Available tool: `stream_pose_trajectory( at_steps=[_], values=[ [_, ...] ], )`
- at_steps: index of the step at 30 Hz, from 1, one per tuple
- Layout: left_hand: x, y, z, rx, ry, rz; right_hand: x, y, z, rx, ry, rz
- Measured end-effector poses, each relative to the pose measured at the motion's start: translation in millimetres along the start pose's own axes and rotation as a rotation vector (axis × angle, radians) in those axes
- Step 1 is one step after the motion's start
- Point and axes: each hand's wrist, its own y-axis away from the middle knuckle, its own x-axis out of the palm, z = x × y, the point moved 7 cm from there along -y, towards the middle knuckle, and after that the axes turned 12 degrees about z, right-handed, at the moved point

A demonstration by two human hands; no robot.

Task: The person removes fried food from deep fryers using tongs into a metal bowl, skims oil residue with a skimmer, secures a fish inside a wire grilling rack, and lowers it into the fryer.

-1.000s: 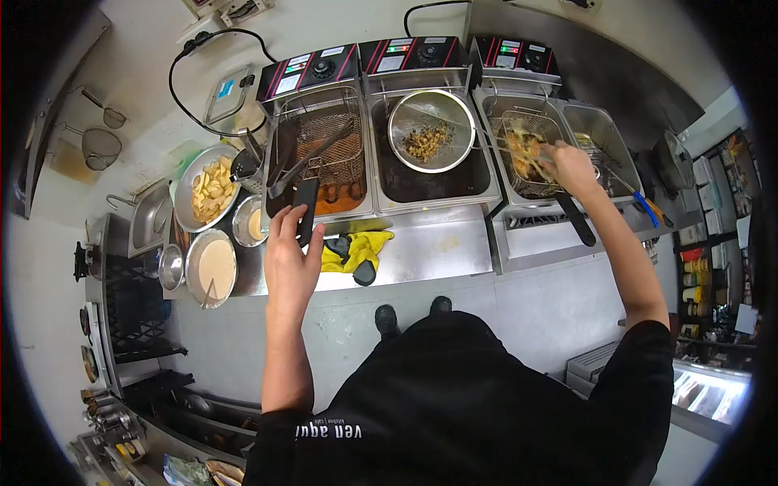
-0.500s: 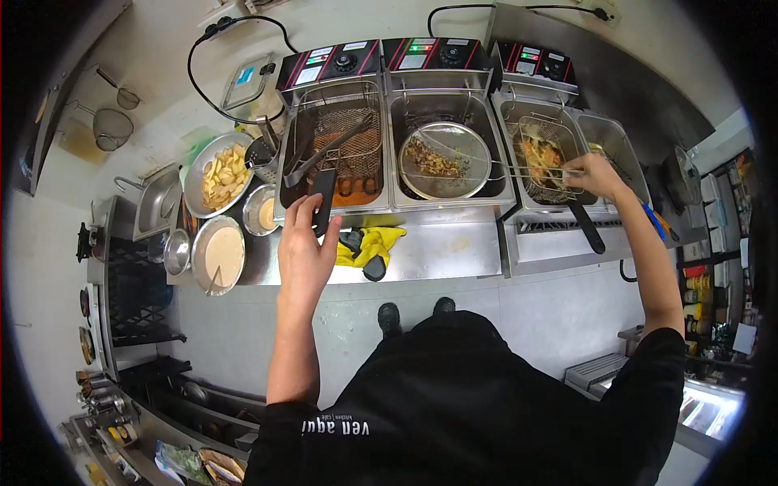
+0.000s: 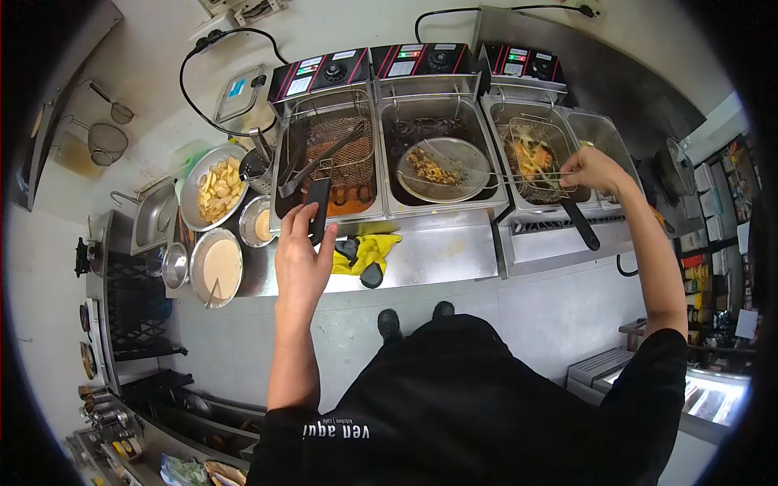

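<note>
My right hand (image 3: 598, 172) is closed on the long wire handle of a round mesh skimmer (image 3: 460, 188). Crisp brown bits (image 3: 433, 166) lie in the skimmer, which is over the dark oil of the middle fryer (image 3: 391, 139). At the left fryer, my left hand (image 3: 301, 253) has its fingers and thumb around the black handle of a fryer basket (image 3: 319, 202). That basket sits over orange-brown oil, with metal tongs (image 3: 324, 158) lying across it. Beneath my right hand, a second basket (image 3: 531, 166) holds browned fried food in the right fryer.
Left of the fryers are a bowl of sliced potatoes (image 3: 217, 190), a bowl of pale batter (image 3: 221, 263) and smaller bowls. A yellow and black cloth (image 3: 369, 253) lies on the steel counter (image 3: 446, 255). The right basket's black handle (image 3: 581, 225) juts over the front edge.
The skimmer has shifted slightly toward the near side of the middle fryer, and more dark oil shows behind it. Both hands keep their holds. The view has shifted a little.
</note>
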Motion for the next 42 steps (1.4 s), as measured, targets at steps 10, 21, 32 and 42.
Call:
stream_pose_trajectory(
  at_steps=[10, 21, 32, 42],
  values=[
    [1, 1, 2, -0.01, -0.008, 0.0, 25, -53, 22, 0.044, 0.071, -0.095],
    [4, -1, -1, 0.008, -0.012, 0.012, 59, -22, -18, -0.008, -0.051, -0.305],
    [5, 0, -1, -0.011, -0.017, 0.013, 30, -35, 10, -0.103, 0.541, -0.537],
    [5, 2, 0, -0.018, -0.031, 0.008, 19, -23, -25, -0.118, 0.115, -0.203]
  ],
)
